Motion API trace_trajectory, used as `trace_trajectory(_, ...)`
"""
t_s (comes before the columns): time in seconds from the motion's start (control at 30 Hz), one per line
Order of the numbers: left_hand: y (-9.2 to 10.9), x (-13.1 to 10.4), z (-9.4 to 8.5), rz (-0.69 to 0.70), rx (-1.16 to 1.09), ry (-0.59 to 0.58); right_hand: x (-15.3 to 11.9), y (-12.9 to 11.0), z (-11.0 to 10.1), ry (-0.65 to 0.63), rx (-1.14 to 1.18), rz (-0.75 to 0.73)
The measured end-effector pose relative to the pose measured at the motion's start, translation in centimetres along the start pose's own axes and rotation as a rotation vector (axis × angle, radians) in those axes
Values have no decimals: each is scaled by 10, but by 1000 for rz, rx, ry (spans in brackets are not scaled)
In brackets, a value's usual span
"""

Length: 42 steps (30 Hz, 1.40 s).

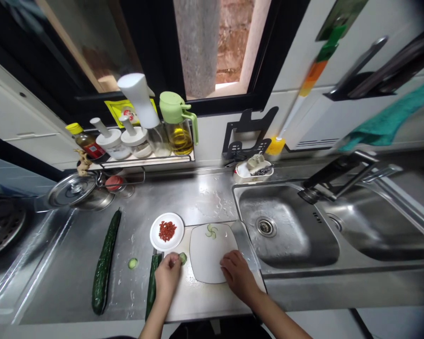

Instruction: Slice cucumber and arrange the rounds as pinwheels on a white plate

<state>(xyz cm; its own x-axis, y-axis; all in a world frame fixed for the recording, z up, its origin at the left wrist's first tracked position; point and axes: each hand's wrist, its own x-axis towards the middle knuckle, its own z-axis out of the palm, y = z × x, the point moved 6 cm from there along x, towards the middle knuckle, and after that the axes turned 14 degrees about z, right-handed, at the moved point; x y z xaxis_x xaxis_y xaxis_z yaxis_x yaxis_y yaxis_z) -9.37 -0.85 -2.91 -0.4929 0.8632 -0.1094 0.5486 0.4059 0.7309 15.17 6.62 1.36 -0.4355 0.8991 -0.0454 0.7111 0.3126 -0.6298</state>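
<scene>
My left hand (167,275) pinches a small piece of cucumber (183,258) just left of a square white plate (212,263). My right hand (240,275) has its fingers curled at the right rim of that plate, touching it. Thin pale-green cucumber slices (211,231) form a curved fan near the plate's far edge. Beneath the plate lies a light cutting board (198,301). A knife with a broad blade (245,245) lies along the board's right side, its handle not visible. A cut cucumber (153,282) rests beside my left forearm, partly covered.
A round white plate of red berries (167,231) stands behind my left hand. A whole cucumber (106,263) and a cucumber end (133,263) lie on the steel counter further left. The double sink (289,226) is at right. Bottles and jars fill a shelf (144,162) behind.
</scene>
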Motion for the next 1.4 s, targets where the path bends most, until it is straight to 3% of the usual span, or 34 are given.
trace_trajectory(0.13, 8, 1, 6, 11, -201, -72, 1, 1, 6, -17, 85, 74)
trace_trajectory(0.27, 38, -1, 21, 19, -486, -231, 6, 0, 13, -54, 223, 150)
trace_trajectory(0.47, 78, -6, 45, 2, -686, -438, 20, -1, 18, -205, 472, 367)
trace_trajectory(0.63, 82, -12, 61, -139, -838, -529, 24, -2, 12, -275, 522, 443)
trace_trajectory(0.83, 72, -27, 82, -507, -1061, -575, 22, -12, -11, -268, 478, 403)
trace_trajectory(0.97, 78, -36, 94, -639, -1082, -760, 20, -23, -26, -282, 372, 322)
trace_trajectory(1.07, 89, -37, 97, -659, -1147, -867, 19, -25, -32, -296, 333, 280)
trace_trajectory(1.2, 97, -31, 98, -597, -1202, -858, 19, -16, -36, -314, 303, 305)
trace_trajectory(1.4, 91, -17, 104, -466, -1037, -684, 24, 9, -40, -305, 330, 365)
